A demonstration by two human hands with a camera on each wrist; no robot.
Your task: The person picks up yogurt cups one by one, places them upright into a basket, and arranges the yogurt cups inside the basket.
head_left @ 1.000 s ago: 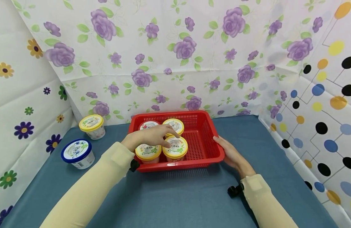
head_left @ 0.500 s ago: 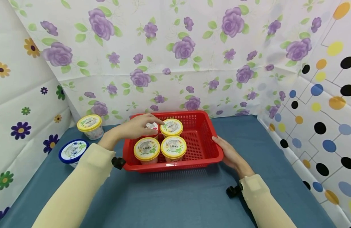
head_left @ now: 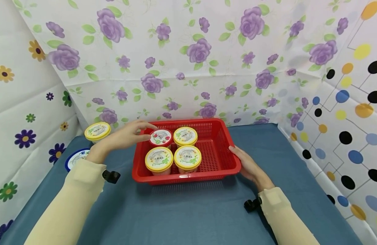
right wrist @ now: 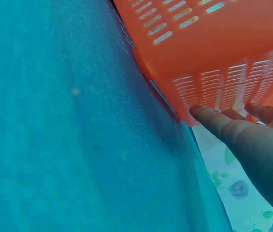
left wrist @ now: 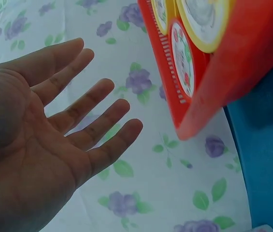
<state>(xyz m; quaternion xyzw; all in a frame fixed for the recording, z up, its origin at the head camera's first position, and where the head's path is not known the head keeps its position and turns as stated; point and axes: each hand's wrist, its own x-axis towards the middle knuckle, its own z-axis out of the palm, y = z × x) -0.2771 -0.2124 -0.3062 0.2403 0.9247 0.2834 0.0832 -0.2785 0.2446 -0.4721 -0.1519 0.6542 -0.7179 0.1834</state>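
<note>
A red plastic basket (head_left: pixel 212 149) stands on the table with lidded tubs inside. At its back left is a tub with a red lid (head_left: pixel 161 136); beside and in front of it are three yellow-lidded tubs (head_left: pixel 187 157). My left hand (head_left: pixel 127 136), fingers spread, is at the basket's back left corner and holds nothing. In the left wrist view its palm (left wrist: pixel 54 135) shows bare, apart from the basket rim (left wrist: pixel 199 116). My right hand (head_left: pixel 246 165) holds the basket's right side by the rim, fingers (right wrist: pixel 213 121) against the slotted outer wall.
Left of the basket, a yellow-lidded tub (head_left: pixel 96 130) and a blue-lidded tub (head_left: pixel 74 159) stand on the blue tablecloth (head_left: pixel 188 211), both partly hidden by my left arm. Flowered sheets (head_left: pixel 176 95) hang behind and left, a dotted sheet (head_left: pixel 344 136) right.
My left hand has moved left from above the tubs in the basket to its back left corner, uncovering the red-lidded tub. My right hand has stayed at the basket's right side.
</note>
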